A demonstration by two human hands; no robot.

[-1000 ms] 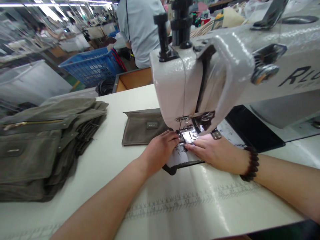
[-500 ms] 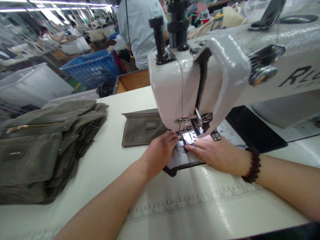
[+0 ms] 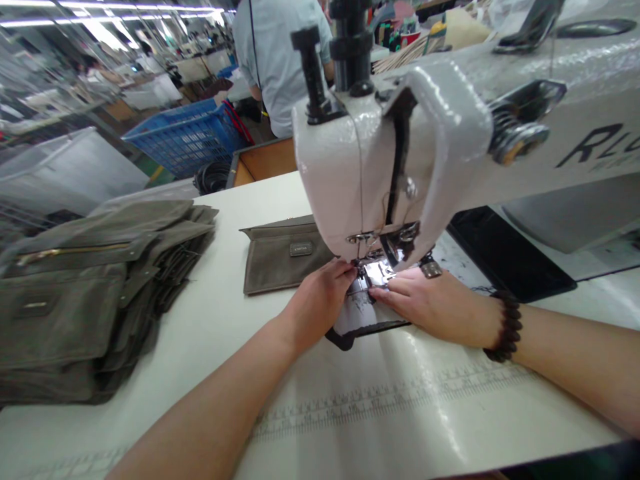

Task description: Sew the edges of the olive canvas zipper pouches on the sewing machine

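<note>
Under the head of a white sewing machine (image 3: 380, 153), my two hands meet close to the lit needle plate (image 3: 377, 272). The fingers of my left hand (image 3: 323, 300) are pinched together at the left of the presser foot; whatever they hold is too small or hidden to name. From the right, my right hand (image 3: 430, 297) rests with bent fingers drawn together beside the plate, a small dark bit at their tips. Behind my left hand lies an olive fabric panel (image 3: 273, 270) with a small label (image 3: 301, 249), partly hidden by the machine head.
A pile of olive fabric pieces (image 3: 60, 320) with zips lies at the left of the white table (image 3: 200, 373). A black flat device (image 3: 515, 257) sits right of the plate. Beyond are a blue basket (image 3: 185, 137) and a person in a light shirt (image 3: 283, 60). A ruler scale (image 3: 380, 403) runs along the front.
The shiny metal part in the slot of the machine head has moved up. My hands stay almost in place, and the view has shifted slightly.
</note>
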